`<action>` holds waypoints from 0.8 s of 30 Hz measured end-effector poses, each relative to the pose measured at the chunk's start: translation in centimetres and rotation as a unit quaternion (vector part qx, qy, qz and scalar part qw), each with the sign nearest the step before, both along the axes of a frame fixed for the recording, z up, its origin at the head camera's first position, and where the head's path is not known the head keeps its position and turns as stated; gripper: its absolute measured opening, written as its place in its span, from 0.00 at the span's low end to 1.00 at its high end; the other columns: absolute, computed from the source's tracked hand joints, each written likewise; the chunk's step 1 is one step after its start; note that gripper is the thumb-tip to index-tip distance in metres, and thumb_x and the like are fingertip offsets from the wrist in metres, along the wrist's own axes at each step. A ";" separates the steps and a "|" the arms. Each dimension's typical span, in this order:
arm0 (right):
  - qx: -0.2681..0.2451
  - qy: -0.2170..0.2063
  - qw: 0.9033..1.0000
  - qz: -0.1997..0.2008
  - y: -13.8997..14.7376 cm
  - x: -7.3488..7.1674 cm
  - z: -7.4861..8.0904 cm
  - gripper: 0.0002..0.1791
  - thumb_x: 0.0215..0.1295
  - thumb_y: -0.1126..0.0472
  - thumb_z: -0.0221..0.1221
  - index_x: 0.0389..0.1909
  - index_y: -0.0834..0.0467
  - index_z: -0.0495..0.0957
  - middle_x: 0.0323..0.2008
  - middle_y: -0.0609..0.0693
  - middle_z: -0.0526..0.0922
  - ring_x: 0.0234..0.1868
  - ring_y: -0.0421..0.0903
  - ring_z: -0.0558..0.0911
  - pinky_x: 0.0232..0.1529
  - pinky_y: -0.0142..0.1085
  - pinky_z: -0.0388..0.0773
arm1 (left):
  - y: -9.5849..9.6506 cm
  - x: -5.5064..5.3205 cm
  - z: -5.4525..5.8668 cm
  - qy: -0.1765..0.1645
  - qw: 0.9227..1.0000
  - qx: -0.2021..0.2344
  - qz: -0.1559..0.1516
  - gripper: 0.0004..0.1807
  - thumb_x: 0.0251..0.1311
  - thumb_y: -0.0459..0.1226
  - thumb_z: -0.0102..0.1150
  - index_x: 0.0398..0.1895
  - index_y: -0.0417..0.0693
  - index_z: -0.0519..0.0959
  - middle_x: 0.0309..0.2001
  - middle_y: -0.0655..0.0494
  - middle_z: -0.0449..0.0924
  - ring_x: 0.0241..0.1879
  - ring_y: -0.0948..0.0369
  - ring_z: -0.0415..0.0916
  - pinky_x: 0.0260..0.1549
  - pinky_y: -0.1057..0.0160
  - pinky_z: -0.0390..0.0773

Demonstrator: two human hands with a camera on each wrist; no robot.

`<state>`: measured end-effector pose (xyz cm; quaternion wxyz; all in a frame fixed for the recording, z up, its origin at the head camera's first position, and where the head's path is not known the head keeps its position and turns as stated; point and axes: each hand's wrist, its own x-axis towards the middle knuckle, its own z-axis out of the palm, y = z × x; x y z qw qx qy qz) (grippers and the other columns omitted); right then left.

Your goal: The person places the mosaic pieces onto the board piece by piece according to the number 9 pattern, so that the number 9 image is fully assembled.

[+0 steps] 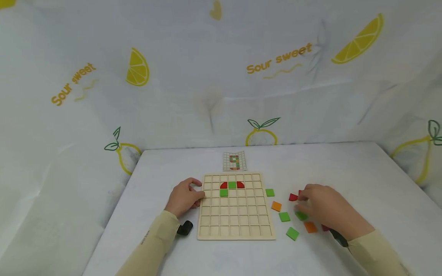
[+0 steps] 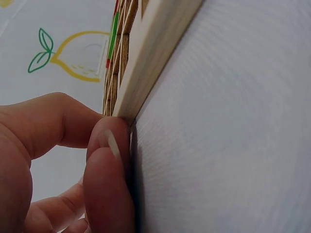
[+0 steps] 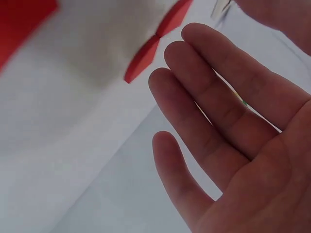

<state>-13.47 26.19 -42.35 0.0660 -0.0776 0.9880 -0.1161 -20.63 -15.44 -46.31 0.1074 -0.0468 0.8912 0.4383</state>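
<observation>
A square wooden grid board [image 1: 238, 211] lies on the table. Near its top are red quarter-round tiles [image 1: 240, 184] and green square tiles [image 1: 223, 193]. At the board's left side, my left hand [image 1: 184, 197] rests its bent fingertips on the edge; in the left wrist view the fingers [image 2: 104, 167] touch the board's wooden side [image 2: 150, 58]. My right hand [image 1: 322, 207] hovers over loose tiles to the right, by a red tile [image 1: 293, 197] and a green tile [image 1: 301, 216]. In the right wrist view its fingers extend, and red tiles [image 3: 143, 60] lie beyond the fingertips.
Behind the board lies a pattern card [image 1: 235, 161] with a coloured grid figure. Loose green [image 1: 292, 233] and orange tiles [image 1: 310, 227] lie right of the board. A small black object [image 1: 185, 228] is beside the left wrist. A lemon-printed cloth [image 1: 193, 115] hangs behind the table.
</observation>
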 end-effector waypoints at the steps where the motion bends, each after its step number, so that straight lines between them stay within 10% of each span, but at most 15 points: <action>1: 0.002 -0.007 1.000 -0.005 0.0 0.2 0.0 0.14 0.62 0.48 0.77 0.42 0.52 0.91 0.36 0.41 0.84 0.35 0.42 0.78 0.41 0.42 0.82 | -0.1 0.0 0.0 0.000 1.000 0.000 0.000 0.18 0.64 0.41 0.71 0.56 0.54 0.82 0.27 0.53 0.85 0.22 0.59 0.81 0.25 0.64 0.78; 24: 0.032 0.000 0.999 -0.009 0.0 1.5 -0.9 0.15 0.55 0.50 0.80 0.40 0.53 0.91 0.37 0.43 0.87 0.40 0.46 0.83 0.53 0.55 0.86 | 0.1 0.1 -0.1 0.006 1.000 0.008 -0.003 0.18 0.62 0.40 0.72 0.55 0.51 0.82 0.25 0.54 0.84 0.21 0.60 0.81 0.24 0.64 0.79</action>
